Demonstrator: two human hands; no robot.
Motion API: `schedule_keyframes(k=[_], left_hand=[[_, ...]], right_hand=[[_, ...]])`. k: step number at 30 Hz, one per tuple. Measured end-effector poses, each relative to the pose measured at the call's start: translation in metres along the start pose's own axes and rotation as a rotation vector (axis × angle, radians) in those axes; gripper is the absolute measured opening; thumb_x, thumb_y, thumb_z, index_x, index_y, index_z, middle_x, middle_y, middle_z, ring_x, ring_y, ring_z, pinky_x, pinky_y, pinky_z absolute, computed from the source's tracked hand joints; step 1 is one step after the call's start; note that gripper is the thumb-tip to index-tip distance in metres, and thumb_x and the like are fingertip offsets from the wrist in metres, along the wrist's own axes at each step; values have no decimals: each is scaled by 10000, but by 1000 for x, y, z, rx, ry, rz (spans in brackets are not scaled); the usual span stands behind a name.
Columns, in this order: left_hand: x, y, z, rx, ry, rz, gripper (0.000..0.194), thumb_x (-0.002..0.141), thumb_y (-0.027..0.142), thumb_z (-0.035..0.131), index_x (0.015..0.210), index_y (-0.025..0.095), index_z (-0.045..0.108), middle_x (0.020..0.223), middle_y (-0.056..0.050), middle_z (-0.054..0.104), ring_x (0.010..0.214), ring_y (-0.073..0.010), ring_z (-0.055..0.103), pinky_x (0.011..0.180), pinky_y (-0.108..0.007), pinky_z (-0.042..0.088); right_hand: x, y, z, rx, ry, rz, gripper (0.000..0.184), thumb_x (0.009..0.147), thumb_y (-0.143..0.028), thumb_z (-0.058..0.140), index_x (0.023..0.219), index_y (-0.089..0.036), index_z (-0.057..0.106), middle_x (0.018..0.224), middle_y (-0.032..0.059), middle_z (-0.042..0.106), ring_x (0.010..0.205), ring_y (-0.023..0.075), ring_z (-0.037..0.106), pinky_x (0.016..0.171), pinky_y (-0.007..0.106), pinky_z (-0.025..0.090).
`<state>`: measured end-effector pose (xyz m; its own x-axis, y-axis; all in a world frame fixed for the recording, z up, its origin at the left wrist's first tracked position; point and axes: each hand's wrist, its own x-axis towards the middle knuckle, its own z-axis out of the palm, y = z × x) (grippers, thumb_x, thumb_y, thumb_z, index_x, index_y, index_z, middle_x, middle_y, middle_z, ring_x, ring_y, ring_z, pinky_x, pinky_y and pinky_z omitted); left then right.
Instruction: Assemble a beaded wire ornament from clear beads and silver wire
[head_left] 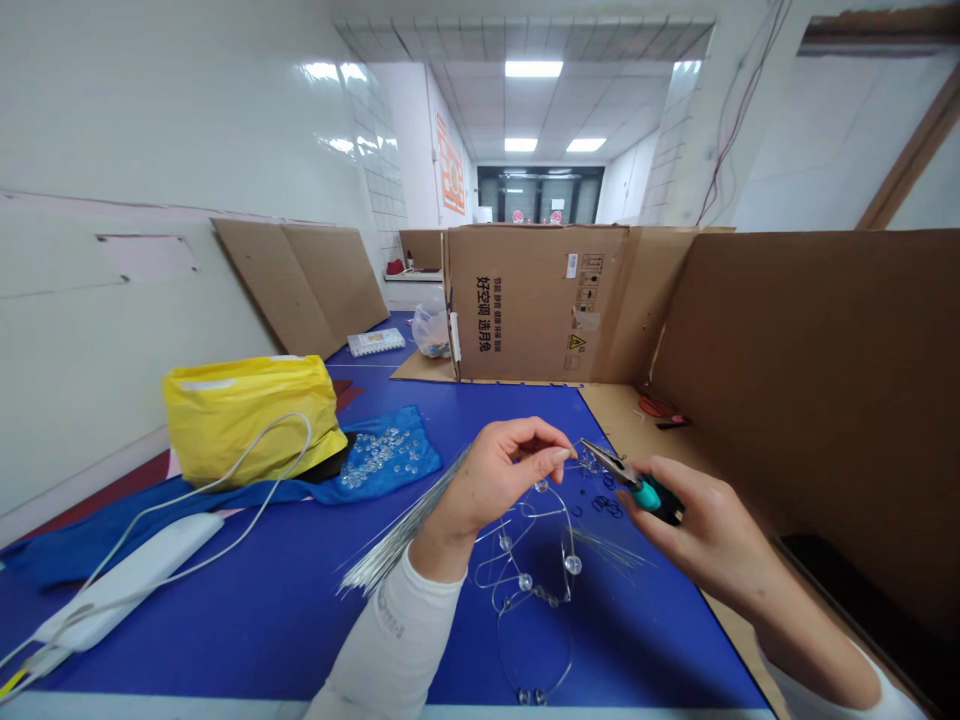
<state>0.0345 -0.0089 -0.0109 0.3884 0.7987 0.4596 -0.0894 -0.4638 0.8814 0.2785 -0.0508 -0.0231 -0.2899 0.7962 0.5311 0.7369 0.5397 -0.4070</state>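
My left hand (517,465) pinches the end of a silvery wire between thumb and forefinger. Below it hangs or lies a looped wire piece (568,520) with clear round beads (573,565) threaded on it. In my right hand (705,510) are needle-nose pliers (616,466) with teal and black handles. The jaws point left, their tips close to my left fingertips; whether they grip the wire I cannot tell. Small black rings (606,507) lie beneath the pliers. A bundle of straight wires (401,540) lies behind my left wrist, partly hidden by it.
Loose clear beads (382,452) lie on a blue cloth (424,440) at left. Beside it are a yellow bag (251,410) and a white power strip (127,580) with a cable. Cardboard panels (540,310) wall off the back and right. Red-handled tool (660,408) lies at right.
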Motion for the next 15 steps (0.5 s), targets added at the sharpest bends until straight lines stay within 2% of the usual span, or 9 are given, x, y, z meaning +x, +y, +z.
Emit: schedule_keyframes(k=[8,15], left_hand=[[0,-4,2,-30,-9,-6,167,905,310,741,957,152,750,694,7,660,624,-104,586,621,-235,470],[1,-3,3,-36,-13,-34,187,904,333,749,877,148,738,644,27,607,571,-84,514,566,-221,412]], right_hand=[[-2,3,-2,-60,-6,-37,151,889,-257,561,937,-224,700,810,26,755,685,192,700,618,287,497],[-3,1,-6,-167,-4,-118,156,905,-239,550,953,-207,694,776,29,742,657,192,701,579,284,489]])
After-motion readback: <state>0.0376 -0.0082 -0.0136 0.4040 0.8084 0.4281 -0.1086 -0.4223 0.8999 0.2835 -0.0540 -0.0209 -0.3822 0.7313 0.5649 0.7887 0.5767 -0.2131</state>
